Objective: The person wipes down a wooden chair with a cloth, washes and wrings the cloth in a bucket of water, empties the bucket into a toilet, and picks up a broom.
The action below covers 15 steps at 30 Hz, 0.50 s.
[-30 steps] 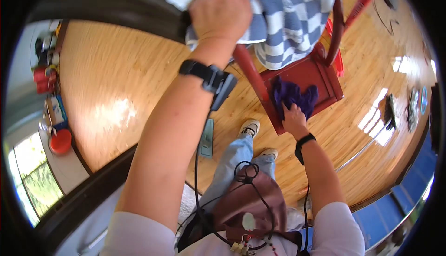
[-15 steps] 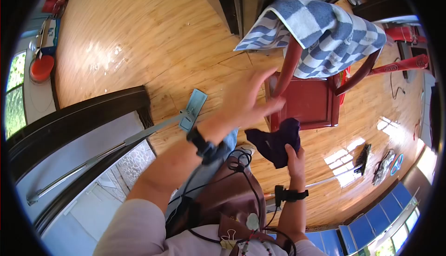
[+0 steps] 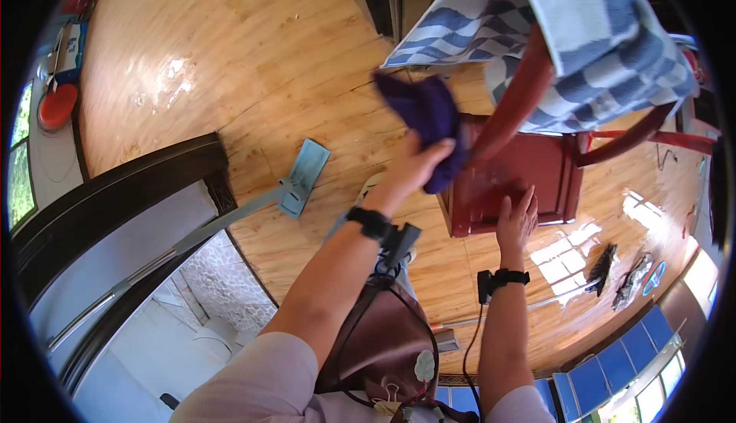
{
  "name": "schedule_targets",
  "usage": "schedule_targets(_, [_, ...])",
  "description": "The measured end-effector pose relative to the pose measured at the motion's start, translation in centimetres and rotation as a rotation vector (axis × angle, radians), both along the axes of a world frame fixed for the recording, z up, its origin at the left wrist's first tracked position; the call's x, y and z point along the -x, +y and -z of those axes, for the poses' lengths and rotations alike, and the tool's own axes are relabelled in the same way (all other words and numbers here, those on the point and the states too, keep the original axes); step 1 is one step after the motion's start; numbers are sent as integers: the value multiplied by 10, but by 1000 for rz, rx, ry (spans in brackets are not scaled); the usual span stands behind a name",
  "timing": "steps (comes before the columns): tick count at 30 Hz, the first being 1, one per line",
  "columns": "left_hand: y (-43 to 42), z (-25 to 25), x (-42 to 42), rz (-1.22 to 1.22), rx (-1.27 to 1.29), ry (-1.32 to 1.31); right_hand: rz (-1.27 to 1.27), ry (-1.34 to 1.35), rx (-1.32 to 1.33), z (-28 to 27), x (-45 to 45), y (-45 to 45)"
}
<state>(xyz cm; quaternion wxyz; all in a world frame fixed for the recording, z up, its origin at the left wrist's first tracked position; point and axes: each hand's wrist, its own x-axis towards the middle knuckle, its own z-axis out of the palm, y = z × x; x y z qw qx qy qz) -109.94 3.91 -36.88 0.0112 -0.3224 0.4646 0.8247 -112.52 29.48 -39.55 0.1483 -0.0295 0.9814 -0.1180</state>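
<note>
Since the frame half a second earlier, the crumpled deep-purple fabric cloth (image 3: 433, 120) has passed from the right hand (image 3: 517, 222) to the left hand (image 3: 420, 164). Head view, clock centred on the seat of the glossy dark-red wooden chair (image 3: 529, 164): cloth at ten o'clock, beside a curved chair arm (image 3: 523, 95); motion blur leaves contact there uncertain. Left grip: thumb and fingers closed on the cloth. Right hand: six o'clock, fingers extended and slightly parted, holding nothing, laid over the seat's near edge. Blue-and-white checked towel (image 3: 613, 28): one o'clock, draped over the chair. Pale-blue rectangular mop head (image 3: 305, 177): nine o'clock, on the wood-grain floor (image 3: 253, 62).
</note>
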Motion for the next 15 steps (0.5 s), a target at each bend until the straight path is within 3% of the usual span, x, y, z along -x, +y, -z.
schedule_targets(2, [25,55,24,141,619,159,-148,157,-241,39,-14,7])
schedule_targets(3, [26,67,30,144,626,146,-134,176,-258,53,-18,11])
schedule_targets(5, [25,83,46,332,927,104,-133,208,-223,54,-17,11])
schedule_targets(6, [23,92,49,341,922,97,-130,236,-200,54,-18,10])
schedule_targets(12, [8,138,52,134,528,323,-167,251,-140,59,-19,13])
schedule_targets(14, [-2,181,51,5,-201,18,-153,234,-145,60,-21,13])
schedule_targets(15, [-5,204,50,-10,-207,29,-163,237,-144,60,-22,13])
